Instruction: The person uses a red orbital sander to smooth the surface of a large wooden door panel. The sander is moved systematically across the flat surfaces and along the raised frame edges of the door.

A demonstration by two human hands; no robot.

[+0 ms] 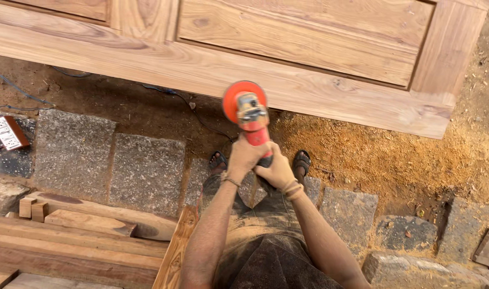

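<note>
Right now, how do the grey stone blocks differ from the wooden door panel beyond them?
The stone blocks are grey, speckled and separate, set in the ground; the wooden door panel is tan, grained and one framed piece lying raised over the dirt. The blocks are small squares; the panel spans the view. Both are dusty.

Wooden planks [68,246] lay stacked near left, small blocks [32,207] on them. Granite paving stones [147,171] ran across. Sawdust [394,160] spread right. Socket box [8,132] with black cables [20,91] sat far left.
</note>
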